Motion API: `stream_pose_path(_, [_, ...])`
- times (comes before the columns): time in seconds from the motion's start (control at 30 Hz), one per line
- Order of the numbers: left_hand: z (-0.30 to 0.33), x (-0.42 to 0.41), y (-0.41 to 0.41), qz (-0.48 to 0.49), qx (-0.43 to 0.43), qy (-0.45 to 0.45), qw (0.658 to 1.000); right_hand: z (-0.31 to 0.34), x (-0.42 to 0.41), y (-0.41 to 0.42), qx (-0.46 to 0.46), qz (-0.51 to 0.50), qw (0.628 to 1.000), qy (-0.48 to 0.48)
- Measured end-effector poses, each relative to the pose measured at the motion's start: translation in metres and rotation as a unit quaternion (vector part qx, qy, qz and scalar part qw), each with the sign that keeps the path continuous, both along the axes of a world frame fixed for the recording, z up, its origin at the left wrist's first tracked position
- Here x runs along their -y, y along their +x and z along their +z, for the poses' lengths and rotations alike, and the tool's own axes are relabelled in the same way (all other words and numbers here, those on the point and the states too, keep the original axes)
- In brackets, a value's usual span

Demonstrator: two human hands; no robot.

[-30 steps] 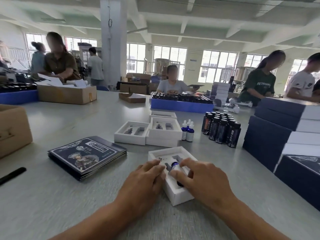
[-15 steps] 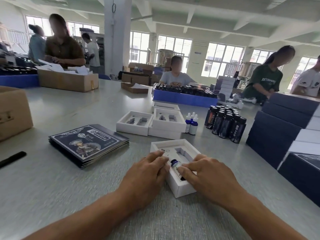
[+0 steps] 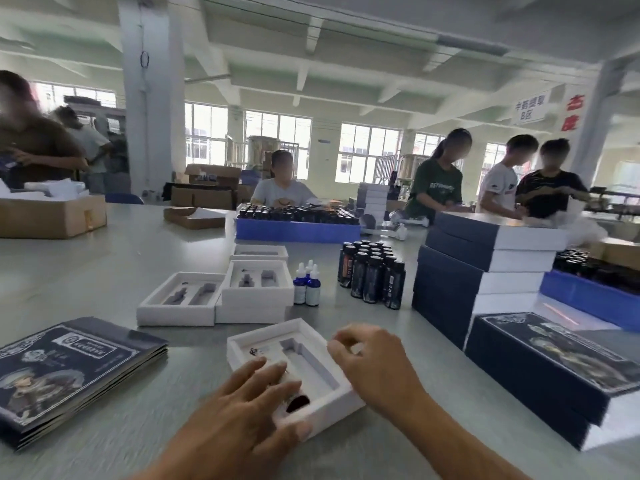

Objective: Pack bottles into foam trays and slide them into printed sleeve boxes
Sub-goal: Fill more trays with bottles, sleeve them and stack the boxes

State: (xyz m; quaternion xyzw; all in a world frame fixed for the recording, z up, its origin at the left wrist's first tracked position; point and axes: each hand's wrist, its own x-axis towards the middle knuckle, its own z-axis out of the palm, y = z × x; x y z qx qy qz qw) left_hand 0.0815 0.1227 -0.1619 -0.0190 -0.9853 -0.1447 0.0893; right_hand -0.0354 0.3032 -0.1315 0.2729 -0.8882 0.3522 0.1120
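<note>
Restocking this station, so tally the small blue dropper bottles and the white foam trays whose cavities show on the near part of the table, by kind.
Blue dropper bottles: 3
Foam trays with cavities showing: 4
Total: 7

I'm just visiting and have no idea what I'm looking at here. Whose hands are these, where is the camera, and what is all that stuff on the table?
There is no machine here: a person wears a camera on the head, so you look down at their own two hands. The left hand lies with straight fingers on a white foam tray, over one slot where something dark shows. The right hand hovers at the tray's right edge, fingers loosely curled, holding nothing that I can see. The slot between them is empty. On the grey table lie flat printed sleeves, more empty trays, small blue dropper bottles, dark bottles and stacked boxes.
</note>
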Motion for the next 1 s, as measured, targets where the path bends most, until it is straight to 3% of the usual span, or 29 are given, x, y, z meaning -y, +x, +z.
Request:
stream_pose_path(0.1, [0.003,-0.012,-0.023,-0.029,0.001,-0.034,0.999,-0.004,-0.027,-0.042,0.063,-0.097,0.992,-0.045])
stream_pose_path(0.23, [0.000,-0.033,-0.062,-0.042,-0.056,-0.012,0.997,-0.016,-0.051,-0.096,0.140,-0.180,0.974,-0.006])
stream_pose_path(0.5, [-0.010,-0.035,-0.094,-0.075,-0.070,-0.045,0.994,-0.019,-0.031,-0.186,0.077,-0.253,0.964,-0.014])
stream_pose_path(0.63, [-0.013,-0.030,-0.104,-0.099,-0.158,-0.093,0.978,-0.022,-0.019,-0.224,0.072,-0.318,0.945,-0.030])
stream_pose_path(0.83, [-0.023,-0.027,-0.116,-0.122,-0.226,-0.161,0.953,-0.026,-0.016,-0.256,0.096,-0.365,0.926,-0.033])
stream_pose_path(0.9, [-0.024,-0.028,-0.118,-0.119,-0.225,-0.164,0.953,-0.027,-0.016,-0.258,0.090,-0.363,0.927,-0.024])
stream_pose_path(1.0, [-0.019,-0.025,-0.115,-0.107,-0.144,-0.139,0.974,-0.024,-0.020,-0.251,0.092,-0.350,0.932,-0.014])
